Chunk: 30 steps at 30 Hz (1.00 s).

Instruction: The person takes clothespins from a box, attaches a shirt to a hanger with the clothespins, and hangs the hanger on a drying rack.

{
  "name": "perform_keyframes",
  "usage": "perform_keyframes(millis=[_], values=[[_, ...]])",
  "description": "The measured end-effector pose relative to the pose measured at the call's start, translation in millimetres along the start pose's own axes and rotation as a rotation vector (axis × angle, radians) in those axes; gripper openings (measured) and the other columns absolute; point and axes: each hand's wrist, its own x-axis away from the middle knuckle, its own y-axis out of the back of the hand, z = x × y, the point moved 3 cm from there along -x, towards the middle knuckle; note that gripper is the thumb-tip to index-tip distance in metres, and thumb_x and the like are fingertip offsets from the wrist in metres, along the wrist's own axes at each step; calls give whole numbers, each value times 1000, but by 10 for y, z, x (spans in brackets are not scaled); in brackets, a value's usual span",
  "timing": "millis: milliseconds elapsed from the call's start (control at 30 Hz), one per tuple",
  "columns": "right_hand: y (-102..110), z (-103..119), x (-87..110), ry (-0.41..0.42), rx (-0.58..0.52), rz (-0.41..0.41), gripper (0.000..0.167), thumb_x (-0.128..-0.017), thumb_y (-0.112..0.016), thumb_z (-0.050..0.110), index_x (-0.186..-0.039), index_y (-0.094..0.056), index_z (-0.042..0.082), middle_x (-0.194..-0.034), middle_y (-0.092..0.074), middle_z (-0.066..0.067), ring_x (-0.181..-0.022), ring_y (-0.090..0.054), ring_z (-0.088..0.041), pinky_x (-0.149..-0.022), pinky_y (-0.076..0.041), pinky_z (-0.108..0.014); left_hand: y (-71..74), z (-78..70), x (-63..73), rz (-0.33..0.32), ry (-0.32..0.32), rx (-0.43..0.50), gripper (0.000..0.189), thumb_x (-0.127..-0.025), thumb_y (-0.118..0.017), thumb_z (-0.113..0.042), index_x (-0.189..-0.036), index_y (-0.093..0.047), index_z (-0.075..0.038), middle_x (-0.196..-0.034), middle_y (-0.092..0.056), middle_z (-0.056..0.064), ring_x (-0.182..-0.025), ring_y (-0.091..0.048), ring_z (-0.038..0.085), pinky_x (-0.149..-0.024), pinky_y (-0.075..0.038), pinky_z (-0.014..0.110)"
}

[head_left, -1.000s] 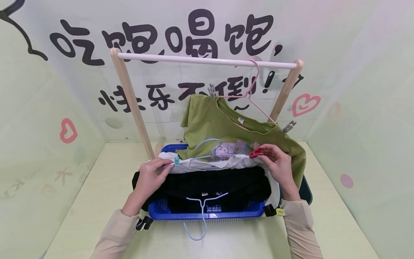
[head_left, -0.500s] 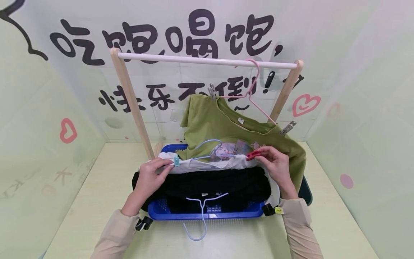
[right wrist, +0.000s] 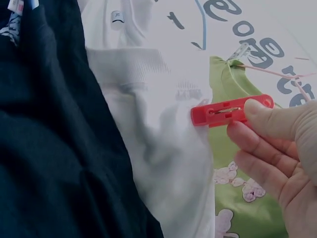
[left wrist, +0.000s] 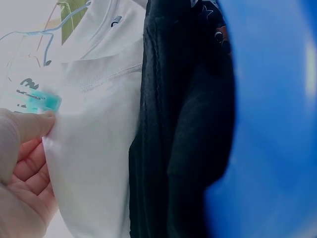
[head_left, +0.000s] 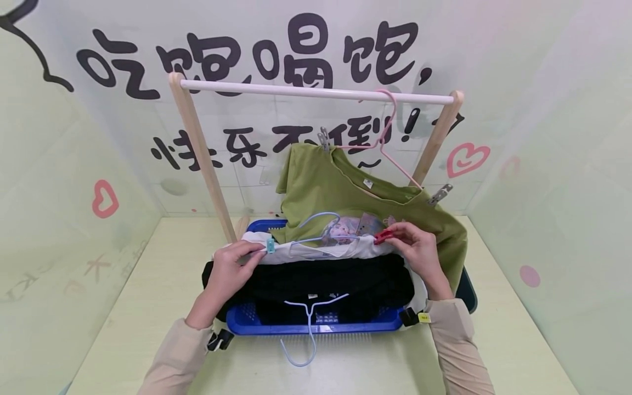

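Note:
In the head view a white shirt (head_left: 362,249) lies across a blue basket (head_left: 345,328), with a light blue hanger (head_left: 306,240) at its neckline. A teal clothespin (head_left: 270,245) clips its left shoulder. Right beside that clip, my left hand (head_left: 233,269) pinches the shirt's edge. My right hand (head_left: 421,249) holds a red clothespin (right wrist: 230,111) between thumb and fingers. The clothespin's front end is at the shirt's right shoulder; whether it bites the cloth and hanger I cannot tell. In front lies a black garment (head_left: 326,274).
Behind, a green T-shirt (head_left: 311,175) hangs on a pink hanger (head_left: 387,159) with grey clothespins, from the rack's white bar (head_left: 276,90). Another light blue hanger (head_left: 309,329) sticks out over the basket's front rim. A dark green container edge (head_left: 466,293) shows at the right.
My right hand has moved slightly left, bringing the red clothespin against the white shirt's right shoulder. My left hand has stayed in place.

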Motion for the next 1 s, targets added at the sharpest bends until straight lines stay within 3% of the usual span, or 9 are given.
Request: perform_keyframes(millis=[167, 433, 600, 767, 867, 1000], values=[[-8, 73, -15, 70, 64, -9, 18, -70, -69, -19, -86, -62, -15, -78, -66, -26, -69, -65, -15, -66, -50, -10, 1, 8, -1, -2, -3, -5, 18, -66, -78, 10, -80, -71, 2, -78, -69, 10, -71, -66, 20, -62, -53, 28], [-18, 53, -13, 67, 32, 1, 18, -69, -68, -22, -85, -62, -15, -80, -65, -28, -74, -64, -8, -66, -50, -11, 0, 7, 0, 6, -3, 8, 18, -67, -77, 11, -81, -71, 2, -79, -69, 10, -71, -66, 20, -62, -53, 26], [-26, 0, 8, 61, 13, 51, 24, -69, -67, -23, -91, -61, -16, -85, -65, -27, -77, -66, -19, -72, -52, -17, 3, 11, 5, 3, 0, 6, 18, -67, -77, 10, -81, -71, 2, -79, -70, 10, -71, -66, 20, -63, -53, 25], [-45, -231, 69, 57, -8, 79, 41, -69, -69, -22, -107, -59, -12, -98, -64, -25, -87, -64, -25, -77, -52, -22, 3, 18, 10, -2, 0, 1, 18, -67, -78, 10, -81, -71, 2, -79, -70, 10, -71, -66, 20, -62, -53, 26], [-61, -362, 100, 32, 48, 96, 44, -70, -71, -17, -111, -59, -9, -101, -64, -21, -88, -64, -27, -77, -53, -25, 1, 19, 13, -4, -3, -1, 18, -66, -78, 10, -81, -71, 2, -78, -70, 10, -71, -66, 20, -61, -53, 27], [-79, -431, 118, -3, 190, 127, 32, -73, -72, -12, -102, -62, -5, -93, -64, -14, -84, -63, -27, -73, -55, -33, 0, 21, 19, -6, -5, -4, 18, -66, -78, 10, -81, -71, 1, -78, -69, 10, -70, -66, 19, -61, -53, 26]])
